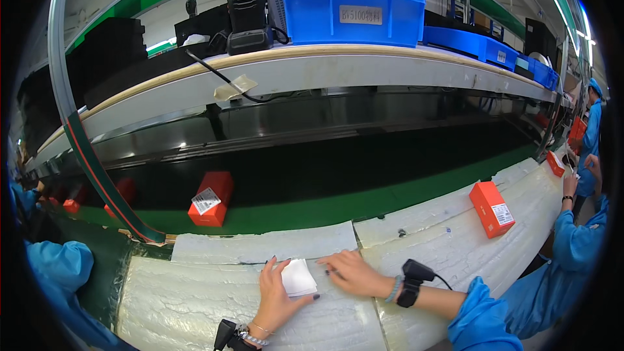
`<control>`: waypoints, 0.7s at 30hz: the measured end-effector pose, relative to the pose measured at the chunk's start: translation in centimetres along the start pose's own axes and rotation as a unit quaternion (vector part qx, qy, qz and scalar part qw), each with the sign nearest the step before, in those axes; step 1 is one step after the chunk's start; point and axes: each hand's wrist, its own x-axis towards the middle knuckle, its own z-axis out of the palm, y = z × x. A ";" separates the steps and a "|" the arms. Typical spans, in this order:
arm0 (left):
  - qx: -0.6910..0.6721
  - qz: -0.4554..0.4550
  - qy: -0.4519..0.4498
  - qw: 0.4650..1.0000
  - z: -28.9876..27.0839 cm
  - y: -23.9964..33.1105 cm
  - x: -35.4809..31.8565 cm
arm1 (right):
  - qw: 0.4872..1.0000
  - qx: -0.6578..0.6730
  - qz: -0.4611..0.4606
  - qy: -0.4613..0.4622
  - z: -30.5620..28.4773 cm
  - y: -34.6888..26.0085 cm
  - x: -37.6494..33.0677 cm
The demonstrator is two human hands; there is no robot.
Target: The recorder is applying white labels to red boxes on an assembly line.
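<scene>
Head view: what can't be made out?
In the head view:
Small white paper stack: sheet count, edges too fine.
Bare left hand: forearm, cut off by lower edge.
Large blue plastic bin: most contents, hidden by its front wall.
Orange rectangular box at far left: markings, too small and blurred.

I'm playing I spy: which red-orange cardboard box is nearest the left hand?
The red-orange cardboard box on the green belt, ahead of the left hand; other boxes sit farther left or right.
</scene>
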 end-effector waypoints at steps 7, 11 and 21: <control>-0.006 0.039 -0.084 0.996 -2.3 -2.7 0.8 | 0.999 0.010 0.005 0.034 3.5 -0.9 2.5; 0.013 0.055 -0.082 0.995 -1.9 -3.5 0.5 | 0.999 0.012 -0.012 0.029 3.9 -0.7 2.1; 0.015 0.058 -0.070 0.996 -1.2 -2.9 0.0 | 0.995 -0.060 -0.071 0.019 4.3 -0.3 1.6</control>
